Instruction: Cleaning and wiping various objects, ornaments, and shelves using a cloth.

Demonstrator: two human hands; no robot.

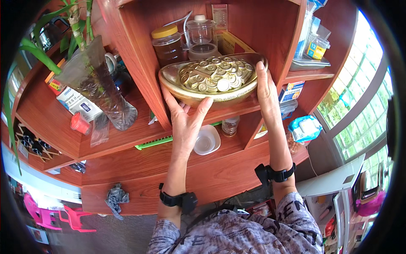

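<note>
A gold ingot-shaped ornament [219,76], heaped with molded coins, is at the front of the upper shelf compartment. My left hand [187,117] grips its lower left side, thumb on the front rim. At the right end, my right hand [265,85] holds it with the thumb along the rim. Whether its base touches the shelf is hidden. Behind it stand a jar with a yellow lid [166,41], a clear glass pot [200,31] and a yellow box [234,43].
Left of the divider, a tall glass vase [101,85] with bamboo stems stands near a red cup [81,123]. Below are a white bowl [206,139], a lidded jar [230,125] and a green strip [155,143]. A crumpled grey cloth or bag [116,198] lies on the counter; blue-wrapped wipes [305,128] sit right.
</note>
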